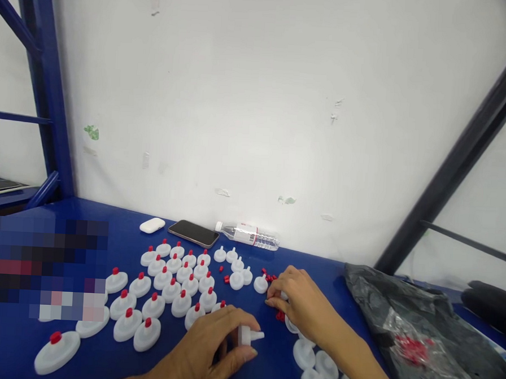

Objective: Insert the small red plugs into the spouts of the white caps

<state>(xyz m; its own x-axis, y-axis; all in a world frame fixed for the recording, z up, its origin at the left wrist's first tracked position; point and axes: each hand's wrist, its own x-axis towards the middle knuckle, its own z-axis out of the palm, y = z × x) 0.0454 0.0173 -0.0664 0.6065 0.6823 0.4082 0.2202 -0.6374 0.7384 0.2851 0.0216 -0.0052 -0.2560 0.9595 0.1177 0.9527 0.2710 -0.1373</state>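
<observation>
My left hand [217, 346] grips a white plastic nozzle cap [245, 335] between thumb and fingers, its bare spout pointing right. My right hand [292, 296] is bent down with fingertips together among small red tip caps [280, 316]; whatever it pinches is hidden. Left of my hands stand several white nozzle caps with red tips [153, 306], in loose rows. White nozzle caps without red tips [304, 354] lie under and below my right forearm. A few more bare nozzle caps [237, 280] stand beyond my hands, with loose red tip caps [227, 279] beside them.
At the back of the blue table [107, 221] lie a white case [152, 225], a phone [193, 233] and a clear bottle [250, 236] on its side. A dark plastic bag [382, 309] at right carries a clear bag of red pieces [412, 348]. The far left is pixelated.
</observation>
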